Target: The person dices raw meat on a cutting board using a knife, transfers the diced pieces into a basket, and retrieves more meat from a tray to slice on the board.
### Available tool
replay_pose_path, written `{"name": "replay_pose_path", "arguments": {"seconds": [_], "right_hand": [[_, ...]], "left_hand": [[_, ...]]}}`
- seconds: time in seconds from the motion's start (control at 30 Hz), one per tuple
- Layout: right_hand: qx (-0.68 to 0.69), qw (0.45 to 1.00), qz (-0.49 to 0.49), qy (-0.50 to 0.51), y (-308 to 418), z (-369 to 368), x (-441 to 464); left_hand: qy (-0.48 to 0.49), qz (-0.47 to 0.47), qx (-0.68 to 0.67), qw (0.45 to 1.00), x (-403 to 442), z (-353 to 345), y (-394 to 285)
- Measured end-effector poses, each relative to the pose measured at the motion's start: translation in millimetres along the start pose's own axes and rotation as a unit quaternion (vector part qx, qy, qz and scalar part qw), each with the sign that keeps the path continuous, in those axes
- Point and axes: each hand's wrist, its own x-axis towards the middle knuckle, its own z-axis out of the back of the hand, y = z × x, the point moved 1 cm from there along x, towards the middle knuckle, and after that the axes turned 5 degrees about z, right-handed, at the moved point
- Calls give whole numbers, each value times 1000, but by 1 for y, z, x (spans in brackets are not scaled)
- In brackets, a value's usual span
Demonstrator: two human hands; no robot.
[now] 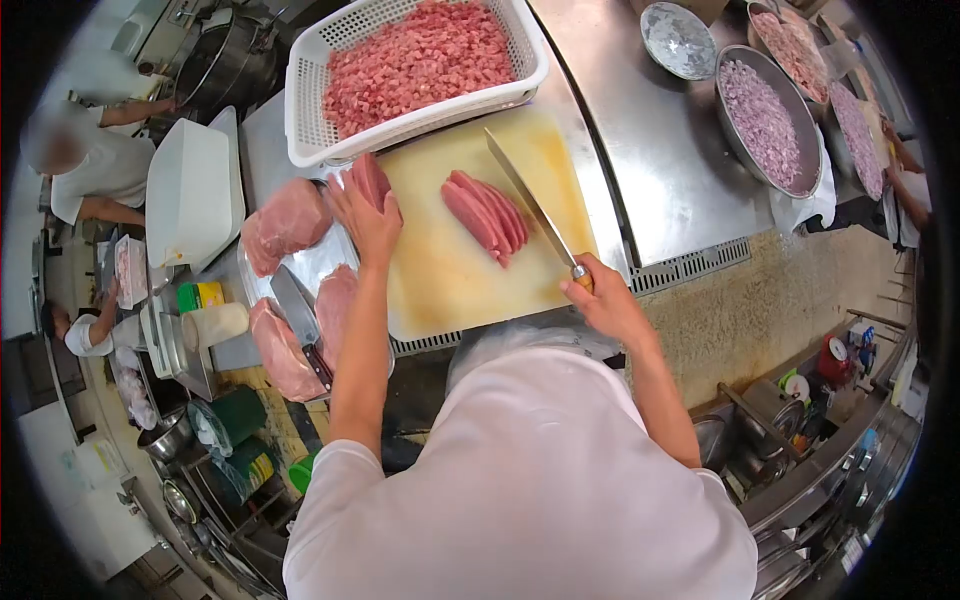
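My right hand [604,300] is closed around the wooden handle of a long kitchen knife [527,195], its blade angled over the right side of the yellowed cutting board [440,300]. Slices of raw meat [485,215] lie fanned together mid-board, left of the blade and apart from it. At the board's left edge my left hand [368,220] grips a piece of raw meat [370,182]. Beside that hand, a metal tray [342,250] bears large chunks of meat [288,225] and a second, dark-handled knife [297,310].
A white perforated basket [300,110] of diced meat stands behind the board. Bowls of chopped onion [762,125] and a metal bowl [678,40] sit on the right-hand steel table [650,170]. White tubs [190,190] stand at left. Other people work at both sides.
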Motion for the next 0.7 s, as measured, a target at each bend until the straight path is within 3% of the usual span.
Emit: {"name": "replay_pose_path", "arguments": {"seconds": [0.03, 0.1, 0.23, 0.33, 0.37, 0.47, 0.6, 0.7], "right_hand": [[2, 1000, -3, -3, 0, 0, 1], [8, 1000, -6, -5, -3, 1, 3], [19, 1000, -20, 15, 3, 4, 7], [56, 998, -16, 15, -3, 5, 8], [65, 997, -22, 19, -3, 7, 7], [76, 996, -36, 37, 1, 12, 9], [84, 994, -47, 56, 10, 18, 7], [93, 993, -40, 66, 0, 21, 11]], "left_hand": [[-38, -8, 51, 998, -4, 7, -17], [77, -46, -121, 988, -9, 38, -66], [247, -53, -213, 944, -89, 24, -140], [249, -41, -141, 957, -104, 16, -142], [248, 6, -206, 947, -104, 15, -137], [270, 73, -226, 933, -108, 17, -119], [201, 43, -170, 964, -114, 13, -125], [165, 112, -236, 951, -117, 6, -127]]}}
